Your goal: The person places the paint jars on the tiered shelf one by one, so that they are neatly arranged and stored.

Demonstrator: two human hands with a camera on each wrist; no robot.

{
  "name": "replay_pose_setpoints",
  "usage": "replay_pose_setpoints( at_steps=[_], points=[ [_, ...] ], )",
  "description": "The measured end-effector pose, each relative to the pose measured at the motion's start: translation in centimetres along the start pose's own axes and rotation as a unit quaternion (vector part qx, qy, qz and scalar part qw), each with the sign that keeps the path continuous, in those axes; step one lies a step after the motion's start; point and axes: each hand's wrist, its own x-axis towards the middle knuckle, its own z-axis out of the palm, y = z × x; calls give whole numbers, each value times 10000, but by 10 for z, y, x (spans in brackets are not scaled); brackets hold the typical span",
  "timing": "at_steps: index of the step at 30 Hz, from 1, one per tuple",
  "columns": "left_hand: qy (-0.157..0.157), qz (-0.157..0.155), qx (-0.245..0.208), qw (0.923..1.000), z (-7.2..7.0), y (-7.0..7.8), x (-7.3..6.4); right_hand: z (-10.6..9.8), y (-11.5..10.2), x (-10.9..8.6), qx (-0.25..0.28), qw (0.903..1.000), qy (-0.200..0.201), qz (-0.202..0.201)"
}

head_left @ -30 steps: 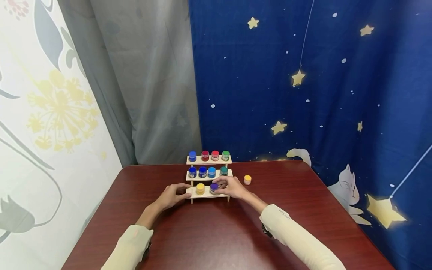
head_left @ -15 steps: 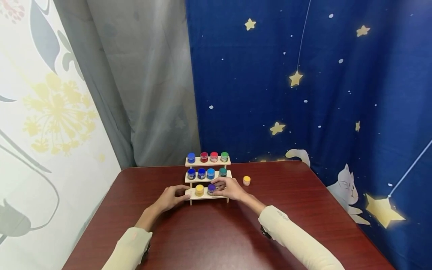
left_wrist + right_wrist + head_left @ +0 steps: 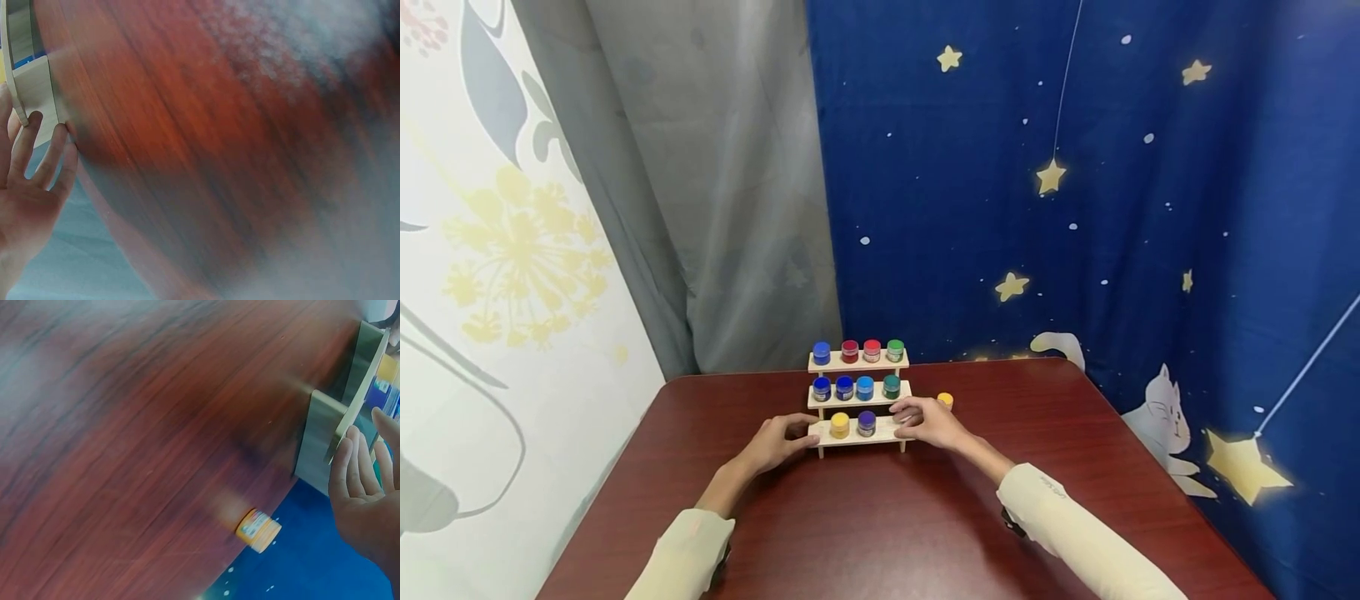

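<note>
A three-tier wooden rack (image 3: 883, 429) of small paint jars stands on the table. On its lowest tier sit a yellow jar (image 3: 839, 426) and, beside it, a purple jar (image 3: 867, 423). My left hand (image 3: 772, 443) holds the left end of that tier between thumb and fingers; fingertips (image 3: 36, 115) show at the board in the left wrist view. My right hand (image 3: 934, 423) is at the tier's right end, apart from the purple jar, fingers loosely bent and holding nothing. Its fingertips (image 3: 345, 445) lie right at the board's edge in the right wrist view.
Blue and green jars, including a light blue jar (image 3: 865, 388), line the middle tier. Blue, red and green jars, including a dark red jar (image 3: 849, 351), fill the top one. A loose yellow-orange jar (image 3: 258, 530) stands right of the rack, partly behind my right hand in the head view.
My right hand has let go of the purple jar and moved right to the end of the tier. The purple jar shifted slightly left, closer to the yellow one. The left hand stays put.
</note>
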Motion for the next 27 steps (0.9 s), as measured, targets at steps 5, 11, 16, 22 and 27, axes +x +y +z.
replay_pose_setpoints(
  at_steps=[5,11,16,22,27],
  points=[
    [22,-17,-49,10000,0,-2,-1,-7,7,-7,177,9998,109,-60],
    [9,23,-32,10000,0,-2,0,-15,15,-14,-81,9995,302,-16],
    [11,29,-56,10000,0,-1,0,-21,25,-22,-198,9990,395,46],
    [20,61,-66,10000,0,-3,1,-29,34,-29,-175,9984,486,230],
    [5,82,-45,10000,0,-3,0,-35,41,-33,-192,9981,540,209]
  ],
)
